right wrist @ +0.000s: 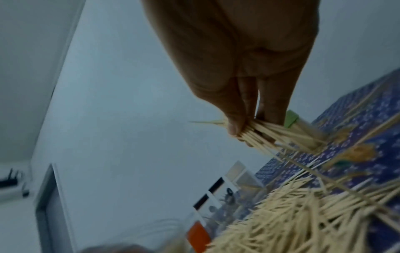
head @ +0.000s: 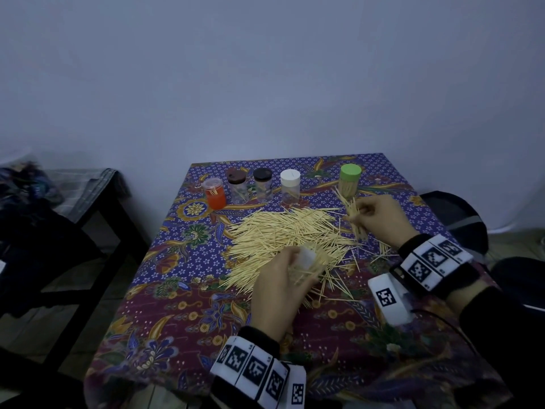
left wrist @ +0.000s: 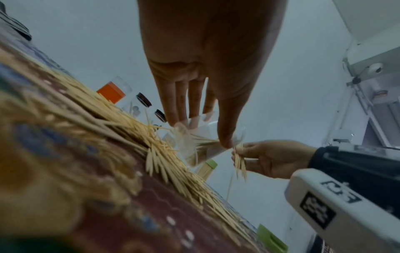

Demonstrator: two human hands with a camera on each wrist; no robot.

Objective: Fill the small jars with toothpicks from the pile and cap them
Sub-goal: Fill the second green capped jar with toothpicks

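Observation:
A big pile of toothpicks lies on the patterned tablecloth. My left hand hovers over the pile's near side and grips a small clear uncapped jar, tilted, with a few toothpicks inside; the left wrist view shows the jar between thumb and fingers. My right hand pinches a bundle of toothpicks to the right of the pile, its tips pointing down. The right wrist view shows that bundle fanning out from the right hand.
Along the back stand an orange jar, two dark-capped jars, a white-capped jar and a green-capped jar full of toothpicks. A dark bench stands left of the table. Loose toothpicks scatter near my right wrist.

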